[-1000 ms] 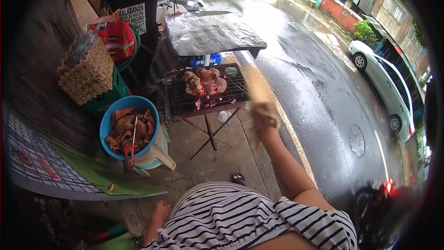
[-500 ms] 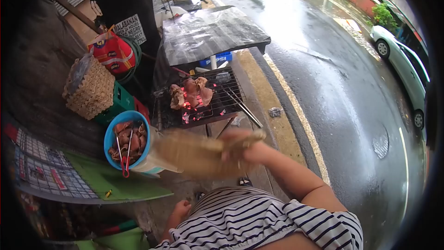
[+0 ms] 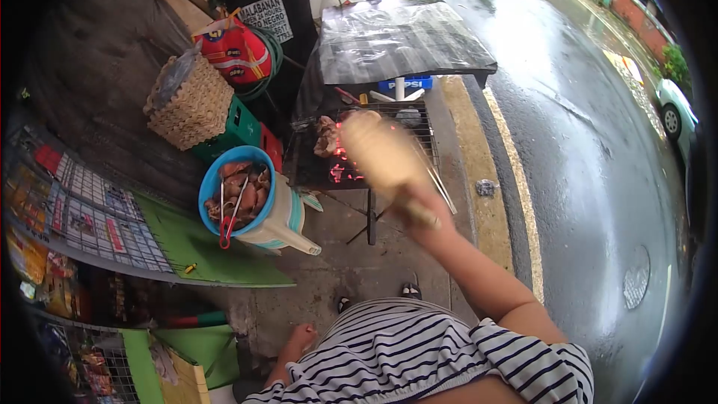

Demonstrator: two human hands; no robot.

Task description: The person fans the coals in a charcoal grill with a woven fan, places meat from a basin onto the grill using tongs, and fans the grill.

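My right hand (image 3: pixel 428 212) grips the handle of a tan hand fan (image 3: pixel 381 153), blurred by motion. The fan's blade is raised over the charcoal grill (image 3: pixel 308 168) and covers part of it. At the blade's left edge a piece of meat (image 3: pixel 327 137) lies on the grate above glowing coals (image 3: pixel 338 172). Other meat there is hidden behind the fan. My left hand (image 3: pixel 303 337) hangs low beside my striped shirt, fingers curled, with nothing visible in it. Left of the grill, a blue-rimmed bucket (image 3: pixel 272 179) holds raw meat (image 3: pixel 250 187) and red-handled tongs (image 3: pixel 226 233).
The bucket rests on a pale plastic stool (image 3: pixel 295 230). Behind it stand a woven basket (image 3: pixel 191 105) and green crate (image 3: pixel 238 123). A covered table (image 3: pixel 404 37) stands beyond the grill, with metal sticks (image 3: pixel 441 183) at the grate's right. Wet road (image 3: pixel 583 157) runs along the right.
The fan has swung from low beside the bucket up and forward over the grill, now covering meat that showed before. My view has shifted left. My left hand stays low.
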